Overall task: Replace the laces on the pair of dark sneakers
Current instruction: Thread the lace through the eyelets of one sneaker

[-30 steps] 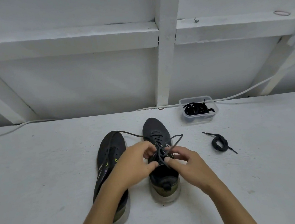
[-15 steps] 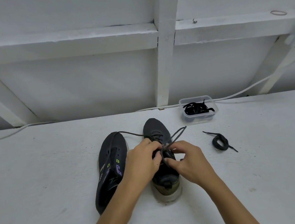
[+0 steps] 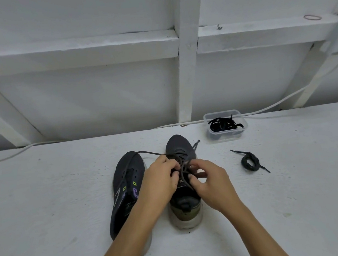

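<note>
Two dark sneakers stand side by side on the white surface. The left sneaker (image 3: 126, 187) leans on its side with no lace in its eyelets. The right sneaker (image 3: 185, 206) stands upright, heel toward me. Both hands work over its tongue. My left hand (image 3: 161, 183) pinches a strand of the dark lace (image 3: 145, 153), whose long end trails left across the other shoe. My right hand (image 3: 210, 182) pinches the other strand near the upper eyelets. A short lace end sticks out beside the toe.
A coiled black lace (image 3: 250, 161) lies to the right of the shoes. A clear plastic tub (image 3: 226, 135) holding more black laces stands at the back by the wall. A white cable (image 3: 287, 98) runs along the wall base.
The loop standing out to the right of the shoe has been drawn in, leaving a short end. Both hands have closed in over the tongue.
</note>
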Demonstrator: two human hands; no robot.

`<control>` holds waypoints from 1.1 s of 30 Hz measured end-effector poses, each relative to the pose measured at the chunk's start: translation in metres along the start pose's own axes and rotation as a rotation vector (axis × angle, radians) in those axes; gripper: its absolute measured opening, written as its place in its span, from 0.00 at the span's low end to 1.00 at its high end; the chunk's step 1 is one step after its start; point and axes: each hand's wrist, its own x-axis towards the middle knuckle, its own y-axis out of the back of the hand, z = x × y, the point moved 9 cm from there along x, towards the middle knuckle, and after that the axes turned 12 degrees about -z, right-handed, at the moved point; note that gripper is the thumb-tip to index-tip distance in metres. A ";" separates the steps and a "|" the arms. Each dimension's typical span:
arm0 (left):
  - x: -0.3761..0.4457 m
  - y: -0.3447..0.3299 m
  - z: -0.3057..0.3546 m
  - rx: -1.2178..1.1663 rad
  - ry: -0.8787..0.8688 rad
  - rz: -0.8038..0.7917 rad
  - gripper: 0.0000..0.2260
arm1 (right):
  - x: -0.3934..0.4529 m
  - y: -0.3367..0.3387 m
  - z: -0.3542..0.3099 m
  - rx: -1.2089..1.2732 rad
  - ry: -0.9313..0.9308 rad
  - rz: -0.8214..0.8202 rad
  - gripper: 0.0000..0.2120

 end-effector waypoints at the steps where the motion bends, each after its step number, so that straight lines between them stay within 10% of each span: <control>1: 0.000 -0.001 -0.001 -0.030 -0.003 -0.001 0.05 | 0.000 0.000 -0.001 -0.001 0.018 0.005 0.11; 16: 0.002 -0.008 -0.014 -0.240 -0.108 -0.403 0.07 | 0.012 -0.012 0.004 0.321 -0.201 -0.196 0.06; 23: 0.000 0.010 -0.046 -0.612 0.171 -0.077 0.11 | 0.008 -0.007 0.018 0.811 -0.333 -0.222 0.06; 33: -0.026 0.054 -0.123 -1.153 0.390 0.433 0.10 | 0.005 0.027 0.059 1.520 -0.216 0.143 0.11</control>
